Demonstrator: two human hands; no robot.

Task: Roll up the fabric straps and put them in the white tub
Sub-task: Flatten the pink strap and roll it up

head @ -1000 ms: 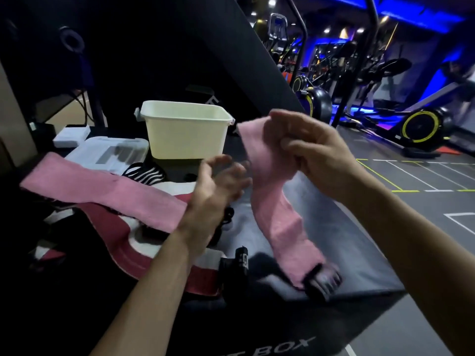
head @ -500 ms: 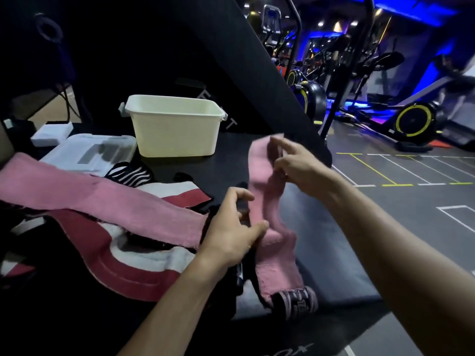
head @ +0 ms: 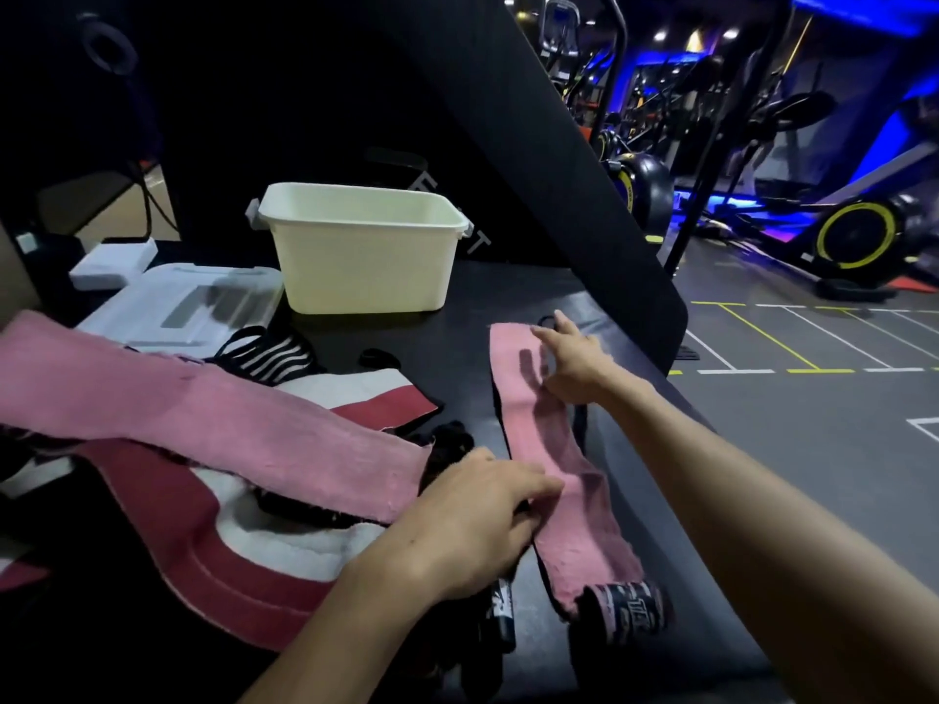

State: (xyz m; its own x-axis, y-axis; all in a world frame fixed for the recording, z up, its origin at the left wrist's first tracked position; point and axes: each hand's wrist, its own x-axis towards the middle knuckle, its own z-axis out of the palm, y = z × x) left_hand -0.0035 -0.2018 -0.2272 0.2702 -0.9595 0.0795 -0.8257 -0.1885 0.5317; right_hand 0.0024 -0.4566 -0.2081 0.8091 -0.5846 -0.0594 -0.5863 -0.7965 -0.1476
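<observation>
Head view: both hands' fingers straight, pressing fuzzy pink strap [head: 538,429] flat; left hand [head: 477,520], right hand [head: 574,358].

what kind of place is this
Most likely a gym: exercise bikes with yellow-rimmed flywheels stand at the back, the floor carries painted lane lines, and blue lighting runs overhead.

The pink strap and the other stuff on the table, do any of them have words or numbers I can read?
Pink strap, black end tab: white lettering, too blurred to read.
Black strap end below the left hand: white print, too blurred to read.
Dark panel behind the white tub: faint letters, perhaps ending in "T", not readable.
No numbers anywhere.
</observation>
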